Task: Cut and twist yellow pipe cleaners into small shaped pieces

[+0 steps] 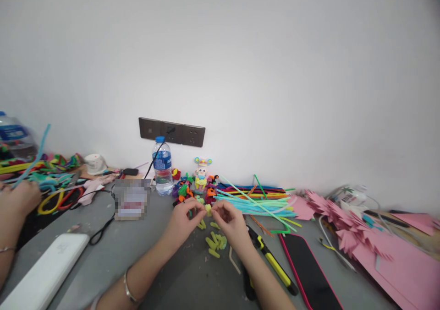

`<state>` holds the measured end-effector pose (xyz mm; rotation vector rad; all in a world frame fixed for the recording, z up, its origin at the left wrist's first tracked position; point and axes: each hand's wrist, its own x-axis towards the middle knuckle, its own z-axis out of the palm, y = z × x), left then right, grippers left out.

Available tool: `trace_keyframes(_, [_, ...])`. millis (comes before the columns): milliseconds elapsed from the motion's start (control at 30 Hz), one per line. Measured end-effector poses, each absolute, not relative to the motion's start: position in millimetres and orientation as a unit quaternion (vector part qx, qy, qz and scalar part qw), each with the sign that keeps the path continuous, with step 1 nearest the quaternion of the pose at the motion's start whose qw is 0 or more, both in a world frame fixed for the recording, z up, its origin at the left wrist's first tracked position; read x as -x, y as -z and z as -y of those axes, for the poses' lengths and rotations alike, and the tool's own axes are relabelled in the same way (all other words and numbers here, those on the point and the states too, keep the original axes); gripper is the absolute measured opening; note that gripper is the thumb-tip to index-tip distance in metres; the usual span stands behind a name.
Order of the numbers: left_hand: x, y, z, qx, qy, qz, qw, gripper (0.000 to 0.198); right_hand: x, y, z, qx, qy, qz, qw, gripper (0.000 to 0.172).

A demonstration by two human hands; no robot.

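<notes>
My left hand [187, 218] and my right hand [228, 218] meet over the grey table. Their thumbs and forefingers pinch a small yellow-green pipe cleaner piece [208, 209] between them. Just below lie several short, fuzzy yellow-green pieces [216, 241] of the same kind in a loose group. A thin pale strip [234, 260] rests beside my right wrist. Behind my fingers stands a small toy figure [201, 175] with colourful round ears, amid a heap of multicoloured fuzzy shapes [182, 188].
Pipe cleaners [257, 202] lie behind my right hand. A yellow-black cutter [275, 262] and a phone [309, 269] are at the right, past them pink paper [398, 264]. Leftward are a water bottle [162, 168], a white power bank [48, 273] and another person's hand [24, 198].
</notes>
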<state>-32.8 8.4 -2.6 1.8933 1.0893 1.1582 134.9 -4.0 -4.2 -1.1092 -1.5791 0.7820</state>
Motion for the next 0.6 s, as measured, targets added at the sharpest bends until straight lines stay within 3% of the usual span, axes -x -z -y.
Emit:
trace_keyframes(267, [33.1,2.9,-9.1,-0.727,-0.437,-0.418,0.326,0.014,-137.0,9.8,-1.1,0.449,-0.395,0.626,0.5,0.021])
trace_keyframes(600, [32.7,-1.7,-7.1,-0.723,-0.429,-0.422,0.338,0.014,-144.1,5.5,-0.8,0.45,-0.394,0.643,0.478,0.025])
